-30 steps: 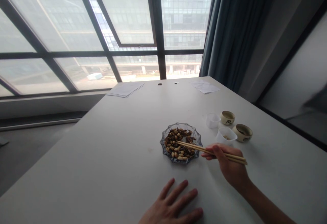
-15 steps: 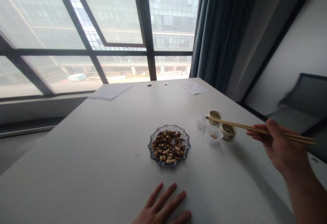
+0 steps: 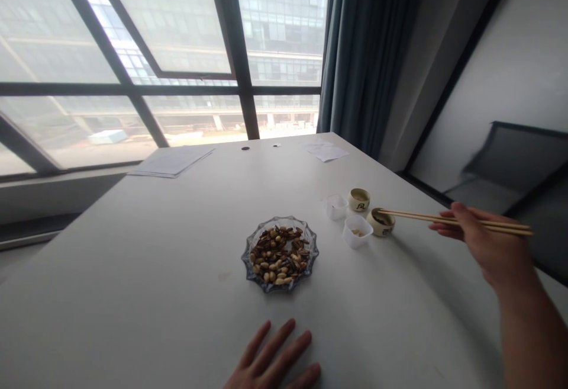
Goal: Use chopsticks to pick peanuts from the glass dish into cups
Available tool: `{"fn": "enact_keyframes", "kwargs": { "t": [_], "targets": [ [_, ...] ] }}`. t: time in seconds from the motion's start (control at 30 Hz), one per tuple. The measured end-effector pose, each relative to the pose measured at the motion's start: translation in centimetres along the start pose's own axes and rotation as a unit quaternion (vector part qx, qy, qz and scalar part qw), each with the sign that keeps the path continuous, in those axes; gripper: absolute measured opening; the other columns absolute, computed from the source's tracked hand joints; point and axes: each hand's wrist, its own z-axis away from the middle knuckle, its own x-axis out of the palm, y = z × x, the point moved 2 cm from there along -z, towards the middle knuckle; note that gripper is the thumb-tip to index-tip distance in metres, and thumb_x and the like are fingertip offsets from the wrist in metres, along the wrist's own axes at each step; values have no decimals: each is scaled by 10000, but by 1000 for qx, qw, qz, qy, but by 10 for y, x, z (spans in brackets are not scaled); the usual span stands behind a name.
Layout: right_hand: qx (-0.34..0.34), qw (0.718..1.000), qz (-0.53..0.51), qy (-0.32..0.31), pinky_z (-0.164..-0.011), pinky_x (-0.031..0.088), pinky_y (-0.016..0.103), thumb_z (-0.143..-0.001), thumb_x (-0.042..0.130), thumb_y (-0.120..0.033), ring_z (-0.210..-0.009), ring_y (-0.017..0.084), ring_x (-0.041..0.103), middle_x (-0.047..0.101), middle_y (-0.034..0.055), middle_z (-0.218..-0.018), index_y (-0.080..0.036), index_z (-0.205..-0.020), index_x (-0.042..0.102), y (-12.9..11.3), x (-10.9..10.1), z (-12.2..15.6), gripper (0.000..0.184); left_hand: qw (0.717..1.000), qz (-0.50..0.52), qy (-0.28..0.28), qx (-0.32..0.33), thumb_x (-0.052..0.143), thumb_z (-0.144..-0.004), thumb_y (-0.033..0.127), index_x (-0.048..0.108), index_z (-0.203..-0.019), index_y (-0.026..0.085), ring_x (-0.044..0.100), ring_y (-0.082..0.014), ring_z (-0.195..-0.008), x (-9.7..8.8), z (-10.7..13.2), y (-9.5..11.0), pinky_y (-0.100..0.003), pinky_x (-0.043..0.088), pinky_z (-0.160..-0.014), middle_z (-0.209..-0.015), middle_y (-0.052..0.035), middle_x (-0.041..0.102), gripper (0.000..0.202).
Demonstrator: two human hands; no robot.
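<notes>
My right hand (image 3: 492, 244) grips a pair of wooden chopsticks (image 3: 437, 218) that point left. Their tips are at the nearer small ceramic cup (image 3: 387, 227), which has dark bits inside; whether the tips hold anything is hard to make out. Behind it stands the other ceramic cup (image 3: 358, 201). Two clear plastic cups sit to their left: the front plastic cup (image 3: 358, 240) contains pale pieces, and the back plastic cup (image 3: 336, 207) holds little or nothing visible. A glass bowl (image 3: 314, 264) of mixed nuts and dark seeds lies mid-table. My left hand (image 3: 275, 362) rests flat below the bowl, fingers spread.
The white table (image 3: 168, 259) reaches to the window. A stack of papers (image 3: 171, 162) lies at the far left and another paper sheet (image 3: 327, 151) at the far right. A dark chair (image 3: 523, 164) stands beyond the table's right side.
The chopstick tips, with a dark seed between them earlier, have moved from beside the back ceramic cup to the nearer one. The view has shifted slightly; my left hand stays flat.
</notes>
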Motion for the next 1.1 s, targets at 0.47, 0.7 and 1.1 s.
{"fn": "enact_keyframes", "kwargs": {
  "t": [0.47,0.7,1.1],
  "targets": [
    [-19,935,-115,-335,-583,693,335,-962,784,-558,-643,253,821,840,108,-798,-190,-854,856,-9,117,126,391,997,55,-41,-28,744,-1107,311,488,-1672,367,426,-285,-1617,-1,3,6,-545,193,-1362,-1756,-16,435,623],
    [47,925,-98,-363,-610,675,292,-936,805,-590,-633,226,808,830,102,-736,-187,-849,859,0,134,150,416,997,44,-49,-31,745,-1108,277,464,-1684,378,467,-310,-1589,2,3,10,-576,252,-1349,-1759,-6,434,648],
    [104,933,-107,-328,-641,727,372,-839,862,-666,-695,303,847,844,124,-773,-181,-834,856,9,141,155,485,998,41,-41,-33,769,-1088,303,479,-1674,374,474,-325,-1574,4,4,12,-573,267,-1347,-1745,-11,459,657]
  ]
}}
